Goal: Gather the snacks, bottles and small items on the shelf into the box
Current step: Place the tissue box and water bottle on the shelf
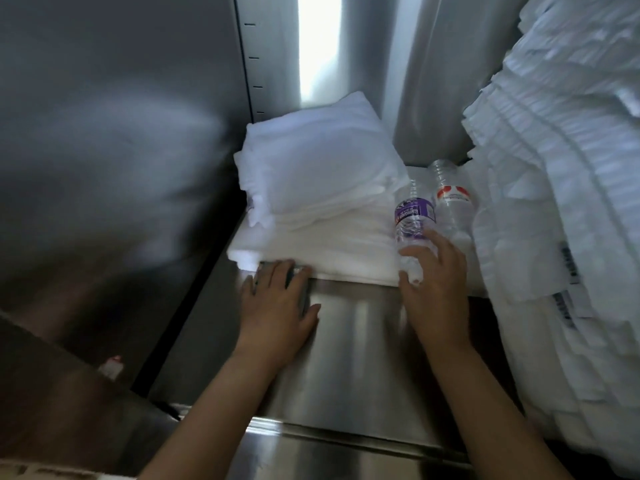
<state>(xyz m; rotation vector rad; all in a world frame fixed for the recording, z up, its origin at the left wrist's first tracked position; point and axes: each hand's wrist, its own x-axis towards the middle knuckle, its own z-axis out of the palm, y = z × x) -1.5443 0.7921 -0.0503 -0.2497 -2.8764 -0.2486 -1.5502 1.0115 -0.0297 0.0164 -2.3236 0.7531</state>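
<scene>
A clear water bottle with a purple label lies on the steel shelf beside folded white towels. My right hand curls around its near end, fingers touching it. Behind it lies a second clear bottle with a red and white label. My left hand rests palm down on the shelf over a small dark object at the towels' front edge; the object is mostly hidden, and whether the hand grips it does not show.
A stack of folded white towels fills the shelf's back left. A tall pile of white linens crowds the right side. Steel walls stand left and behind. A small bottle with a pink cap sits low at the left.
</scene>
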